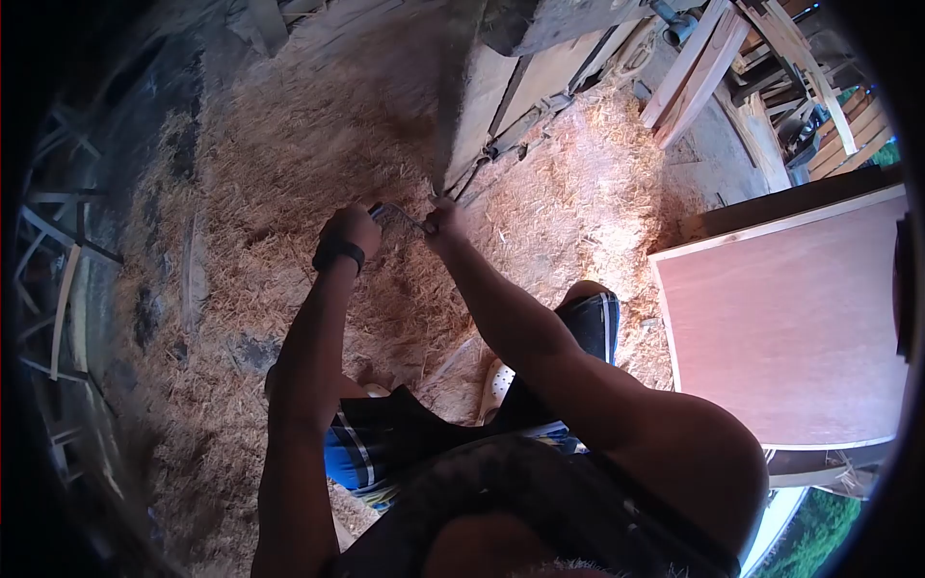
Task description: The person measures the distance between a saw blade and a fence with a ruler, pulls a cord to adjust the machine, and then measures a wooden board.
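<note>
My left hand [352,238], with a dark band at its wrist, is closed round the dark handle of a tool [377,208]. A thin, curved, metal-looking piece [403,215] runs from that handle to my right hand [443,223]. The fingers of my right hand are closed at its far end; what exactly they grip is partly hidden. Just beyond my right hand rises the narrow end of a long wooden structure [511,91], with a dark cord or rod [472,179] along its lower edge. Poor light and blur hide the tool's exact kind.
Wood shavings [260,164] cover the ground. On the right stands a large pinkish plywood panel [785,313]. Loose planks [696,72] lean at the upper right, and metal framing [67,231] lines the left. Below my arms are my bent knees and a light clog [496,387].
</note>
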Demonstrator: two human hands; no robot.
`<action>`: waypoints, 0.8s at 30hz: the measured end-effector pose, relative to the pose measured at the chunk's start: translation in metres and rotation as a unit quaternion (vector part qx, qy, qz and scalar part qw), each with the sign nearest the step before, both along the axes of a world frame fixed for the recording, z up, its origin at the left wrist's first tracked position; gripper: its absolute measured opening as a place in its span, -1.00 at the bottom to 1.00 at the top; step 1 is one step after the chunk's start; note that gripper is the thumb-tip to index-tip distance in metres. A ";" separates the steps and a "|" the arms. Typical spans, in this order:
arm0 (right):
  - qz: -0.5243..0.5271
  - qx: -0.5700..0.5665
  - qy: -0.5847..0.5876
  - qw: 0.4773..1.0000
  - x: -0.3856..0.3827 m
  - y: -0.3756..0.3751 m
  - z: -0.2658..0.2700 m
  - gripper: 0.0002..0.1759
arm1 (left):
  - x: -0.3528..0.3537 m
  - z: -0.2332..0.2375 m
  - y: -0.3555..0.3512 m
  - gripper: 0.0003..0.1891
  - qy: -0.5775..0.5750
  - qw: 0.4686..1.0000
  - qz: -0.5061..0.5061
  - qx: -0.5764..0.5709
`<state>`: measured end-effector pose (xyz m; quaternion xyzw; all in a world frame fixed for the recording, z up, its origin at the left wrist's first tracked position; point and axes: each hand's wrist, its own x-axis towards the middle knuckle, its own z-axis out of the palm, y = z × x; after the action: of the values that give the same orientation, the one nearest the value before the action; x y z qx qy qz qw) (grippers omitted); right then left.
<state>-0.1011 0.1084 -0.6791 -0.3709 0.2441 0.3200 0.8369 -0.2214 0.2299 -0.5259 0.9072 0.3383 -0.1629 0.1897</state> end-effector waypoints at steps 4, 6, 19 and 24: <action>0.127 0.044 -0.005 0.991 0.030 0.067 0.024 -0.82 | -0.008 0.018 -0.049 -0.70 -0.090 0.995 -0.029 0.038; 0.114 0.118 0.034 0.986 0.038 0.062 0.006 -0.81 | -0.031 -0.010 -0.065 -0.70 -0.052 0.996 -0.069 -0.008; 0.041 0.030 0.116 0.992 0.015 0.051 -0.046 -0.78 | -0.012 -0.032 -0.007 -0.66 -0.051 0.996 0.041 -0.064; 0.230 0.229 0.037 0.945 0.028 0.000 0.039 -0.83 | -0.041 -0.103 -0.062 -0.73 0.011 0.995 -0.070 -0.071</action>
<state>-0.0732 0.1083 -0.6401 -0.2034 0.1038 0.5645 0.7932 -0.2629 0.1675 -0.6288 0.9109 0.2641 -0.2093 0.2381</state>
